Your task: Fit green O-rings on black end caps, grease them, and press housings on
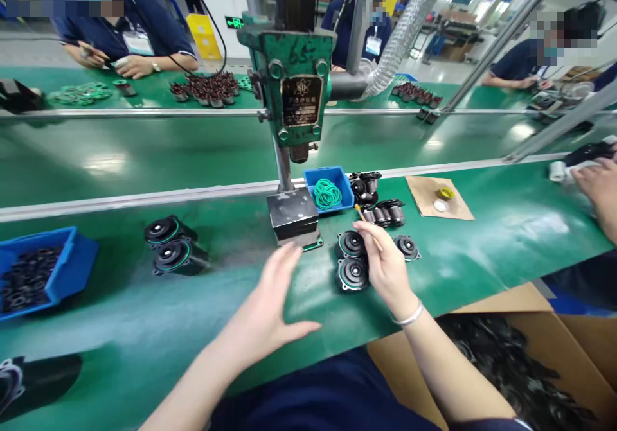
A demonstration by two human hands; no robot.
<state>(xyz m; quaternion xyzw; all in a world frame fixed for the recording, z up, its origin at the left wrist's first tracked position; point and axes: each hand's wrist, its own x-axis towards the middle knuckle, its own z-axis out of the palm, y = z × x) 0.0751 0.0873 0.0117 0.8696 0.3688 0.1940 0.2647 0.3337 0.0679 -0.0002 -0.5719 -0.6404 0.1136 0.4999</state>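
Black ridged discs [353, 273], silver-rimmed, just beside right hand [385, 265] pinching thin stick [360, 212]; left hand [270, 302] spread open, empty. Stick's lower end hidden behind fingers.

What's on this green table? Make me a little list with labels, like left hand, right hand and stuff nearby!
Left hand: open, hovering over the green table, holding nothing
Right hand: holds a thin stick, beside black round parts
Behind: green press, blue tray of green rings
Far left: blue bin of black rings

Head camera looks forward and down, close over the workbench [144, 328].
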